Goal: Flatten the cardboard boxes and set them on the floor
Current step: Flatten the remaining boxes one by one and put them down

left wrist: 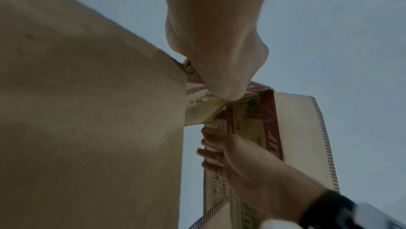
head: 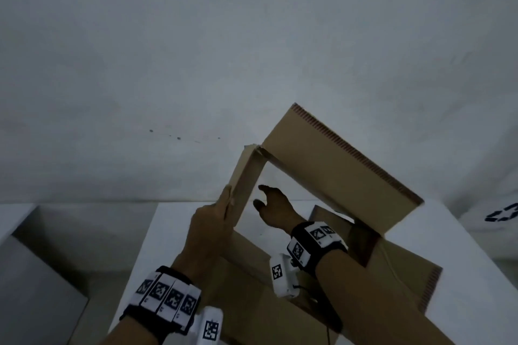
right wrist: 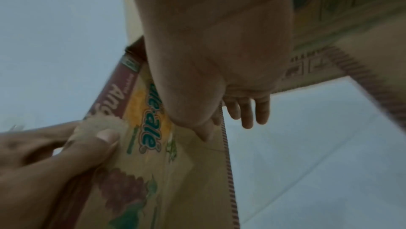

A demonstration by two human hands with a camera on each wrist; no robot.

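A brown cardboard box [head: 336, 171] with both ends open is held up over the white table [head: 471, 274], skewed into a diamond. Its outside is printed in red and yellow [right wrist: 153, 172]. My left hand [head: 221, 210] grips the edge of the left panel, thumb on the printed face [right wrist: 105, 137]. My right hand [head: 269, 204] reaches through the box with its fingers [right wrist: 246, 111] nearly straight. Its thumb touches the printed panel beside a striped flap edge. The left wrist view shows my left hand [left wrist: 215, 69] on the panel corner and my right hand [left wrist: 217, 153] below it.
More brown cardboard [head: 406, 272] lies on the table under my right forearm; whether it belongs to the same box is unclear. A grey bin or block [head: 42, 266] stands left of the table. A bare wall [head: 196, 64] is behind. A white item with dark print [head: 501, 216] is at the right.
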